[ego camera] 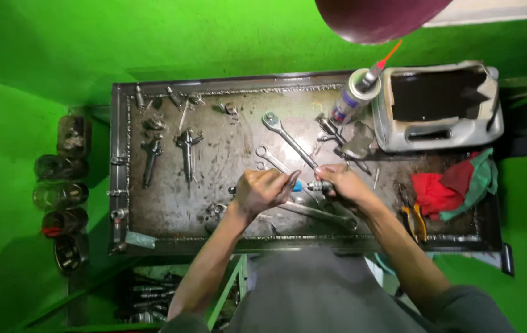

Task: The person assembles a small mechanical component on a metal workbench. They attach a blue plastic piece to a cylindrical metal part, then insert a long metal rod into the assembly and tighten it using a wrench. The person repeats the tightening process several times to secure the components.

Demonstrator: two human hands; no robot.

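Both grips clamp one small metal part (319,185): left hand (262,190), right hand (344,183); fingers hide its shape above the tabletop (171,203).

Both forearms reach forward, the left hand (262,190) and right hand (341,182) curled closed, fingertips almost meeting

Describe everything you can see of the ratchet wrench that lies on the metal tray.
The ratchet wrench looks like bare, shiny steel, with a round head at the upper left and a long straight handle. It lies flat on the dirty metal tray, slanting down to the right. Its lower end points toward the right hand; whether they touch cannot be told. An open-ended spanner lies just beside it.
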